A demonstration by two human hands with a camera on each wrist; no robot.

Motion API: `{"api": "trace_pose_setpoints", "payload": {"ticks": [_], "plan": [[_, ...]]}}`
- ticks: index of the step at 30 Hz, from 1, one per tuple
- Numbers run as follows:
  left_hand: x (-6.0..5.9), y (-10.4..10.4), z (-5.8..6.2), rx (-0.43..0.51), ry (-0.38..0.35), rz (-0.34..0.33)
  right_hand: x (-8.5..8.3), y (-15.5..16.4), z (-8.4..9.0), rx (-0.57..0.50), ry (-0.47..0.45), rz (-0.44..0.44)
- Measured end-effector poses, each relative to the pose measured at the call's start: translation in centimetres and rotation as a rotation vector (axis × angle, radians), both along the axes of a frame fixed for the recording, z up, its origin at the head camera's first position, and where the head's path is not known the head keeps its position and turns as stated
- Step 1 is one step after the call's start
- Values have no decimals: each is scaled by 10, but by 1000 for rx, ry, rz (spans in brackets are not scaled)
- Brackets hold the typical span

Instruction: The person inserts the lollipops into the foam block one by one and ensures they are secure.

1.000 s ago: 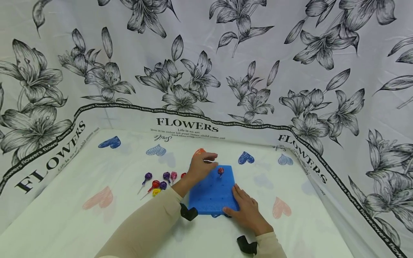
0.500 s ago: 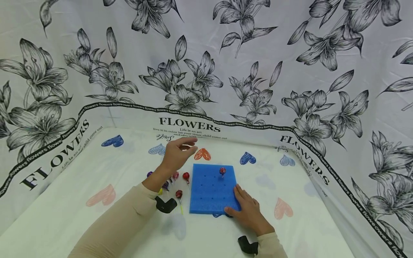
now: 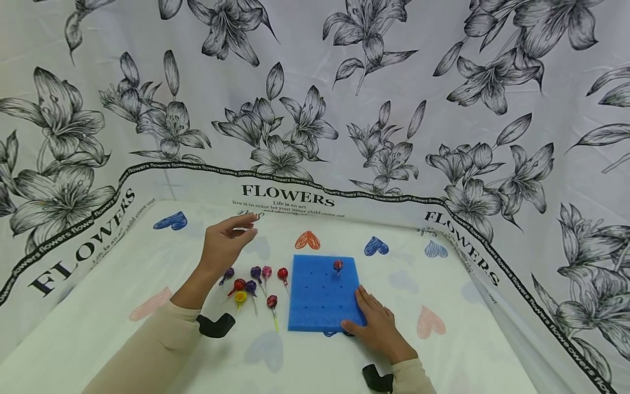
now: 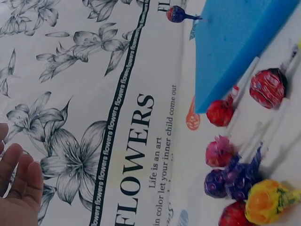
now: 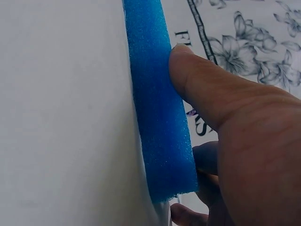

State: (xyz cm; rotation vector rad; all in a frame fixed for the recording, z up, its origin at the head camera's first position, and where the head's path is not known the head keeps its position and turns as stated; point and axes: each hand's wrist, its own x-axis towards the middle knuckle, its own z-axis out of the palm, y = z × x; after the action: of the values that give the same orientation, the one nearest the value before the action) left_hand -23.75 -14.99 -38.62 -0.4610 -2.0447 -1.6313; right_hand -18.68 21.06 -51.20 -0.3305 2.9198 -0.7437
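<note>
The table [image 3: 320, 364] is covered in white cloth printed with hearts [image 3: 376, 246]; a white curtain [image 3: 295, 33] with black line-drawn flowers rises beyond its far edge. The blue foam block [image 3: 315, 318] is flat, rectangular, porous along its side, with small holes on top. One wrapped, round-headed lollipop [image 3: 338, 265] stands near the block's far right corner. Loose lollipops [image 3: 250, 287] lie off its left edge. My right hand [image 3: 376, 323] touches its right edge and near right corner, thumb and fingers apart. My left hand [image 3: 223, 241], thumb and fingers apart, has moved further left since half a second ago, uncovering the loose lollipops.
</note>
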Motion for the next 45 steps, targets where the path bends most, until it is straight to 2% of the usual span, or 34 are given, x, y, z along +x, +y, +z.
{"api": "trace_pose_setpoints", "payload": {"ticks": [5, 11, 17, 27, 31, 38, 45], "plan": [[-9, -24, -30, -25, -41, 53, 1, -1, 0, 5, 5, -3], [-5, -38, -53, -36, -108, 116, 1, -1, 0, 8, 14, 1], [-6, -43, -73, -2, -184, 140, 2, -2, 1, -7, 13, 2], [-11, -53, -101, -52, -344, 194, 4, -3, 2, 1, 25, 11], [-13, -53, -108, -79, -357, 214, 3, -3, 1, 7, 36, 10], [-12, -54, -113, -132, -386, 221, 2, -2, 1, 13, 52, 12], [-14, -56, -127, -250, -457, 266, 1, -3, 0, 22, 47, 6]]}}
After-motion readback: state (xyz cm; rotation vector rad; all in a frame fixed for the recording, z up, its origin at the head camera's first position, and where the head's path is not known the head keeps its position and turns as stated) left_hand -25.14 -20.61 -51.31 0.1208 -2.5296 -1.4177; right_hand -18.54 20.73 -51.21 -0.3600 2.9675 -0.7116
